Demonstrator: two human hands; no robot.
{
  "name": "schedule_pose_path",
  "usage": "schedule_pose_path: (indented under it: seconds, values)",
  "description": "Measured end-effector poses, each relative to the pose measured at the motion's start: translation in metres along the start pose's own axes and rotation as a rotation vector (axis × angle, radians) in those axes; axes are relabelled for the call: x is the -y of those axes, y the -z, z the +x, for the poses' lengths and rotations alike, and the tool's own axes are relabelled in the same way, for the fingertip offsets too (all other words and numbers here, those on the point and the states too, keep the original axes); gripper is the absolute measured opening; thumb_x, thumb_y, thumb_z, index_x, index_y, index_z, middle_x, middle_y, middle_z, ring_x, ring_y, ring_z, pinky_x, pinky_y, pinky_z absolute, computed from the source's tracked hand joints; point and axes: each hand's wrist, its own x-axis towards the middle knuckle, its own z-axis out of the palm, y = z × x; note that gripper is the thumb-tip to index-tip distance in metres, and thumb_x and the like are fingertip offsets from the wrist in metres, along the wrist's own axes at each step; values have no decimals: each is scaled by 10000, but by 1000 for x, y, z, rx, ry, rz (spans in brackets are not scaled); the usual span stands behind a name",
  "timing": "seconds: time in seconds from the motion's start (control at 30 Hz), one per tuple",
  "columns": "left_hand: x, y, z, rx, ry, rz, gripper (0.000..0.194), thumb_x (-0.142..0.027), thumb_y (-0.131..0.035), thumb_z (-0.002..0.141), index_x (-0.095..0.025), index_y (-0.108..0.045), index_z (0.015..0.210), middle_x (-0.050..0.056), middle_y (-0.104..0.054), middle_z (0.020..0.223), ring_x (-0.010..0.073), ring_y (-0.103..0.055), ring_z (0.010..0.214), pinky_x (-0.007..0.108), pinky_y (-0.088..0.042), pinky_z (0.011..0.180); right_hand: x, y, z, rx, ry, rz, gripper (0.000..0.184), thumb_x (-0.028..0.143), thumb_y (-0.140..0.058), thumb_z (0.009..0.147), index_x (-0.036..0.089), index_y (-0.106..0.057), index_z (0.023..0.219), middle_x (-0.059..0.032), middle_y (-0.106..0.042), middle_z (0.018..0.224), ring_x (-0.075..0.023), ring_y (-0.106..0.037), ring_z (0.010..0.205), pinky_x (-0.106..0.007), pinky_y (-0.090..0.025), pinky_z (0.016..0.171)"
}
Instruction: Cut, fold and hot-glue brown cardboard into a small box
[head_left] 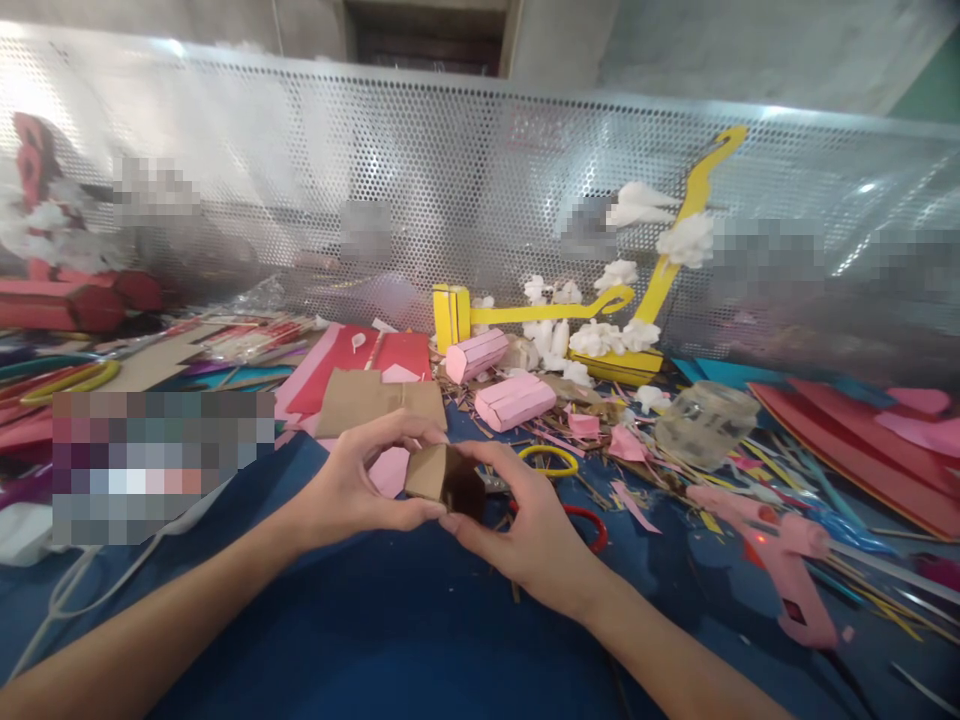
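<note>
Both my hands grip a small folded piece of brown cardboard (426,474), bent into a box-like tube with its dark hollow end facing right. My left hand (358,487) curls round its left side, thumb below and fingers above. From the right, my right hand (529,520) pinches its edge, and the thumbs nearly meet at the bottom. Right behind the hands lie scissors with a yellow handle (551,460) and a red handle (596,527). Two pink paper-covered prisms (516,401) sit just beyond, and a flat cardboard sheet (379,400) lies behind my left hand.
A pink glue gun (784,560) with a lit red light rests at the right. Yellow card shapes (694,190) with white paper flowers stand before a perforated metal panel (465,180). Red sheets (862,440), a clear jar (706,425), paper scraps and a white cable (71,590) surround the blue tabletop.
</note>
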Motion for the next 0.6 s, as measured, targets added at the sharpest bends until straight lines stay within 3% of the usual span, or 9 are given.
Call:
schedule_pose_path:
  seconds: [0.23,0.43,0.6]
  values:
    - [-4,-1,1,17,31,-47,500,-208,-886,735,-252,-687,1192,65,-696,1158,250,-650,1090,342,-503,958,0,0,-1,-6,-10,3,459,334,-803,864,263,-599,1269,-83,-691,1223,-274,-653,1122,-452,-539,981]
    - [-1,-1,0,20,54,-91,533,-210,-901,723,-241,-690,1211,78,-693,1183,274,-647,1122,361,-505,971,1,0,0,-12,-6,9,448,330,-805,858,269,-606,1255,-80,-691,1220,-284,-655,1117,-458,-544,971]
    - [3,-2,-1,4,85,-118,726,-224,-966,654,-305,-653,1304,55,-698,1250,265,-647,1158,358,-500,1014,1,0,0,-35,7,27,453,339,-792,867,268,-602,1272,-87,-689,1231,-284,-657,1125,-444,-553,959]
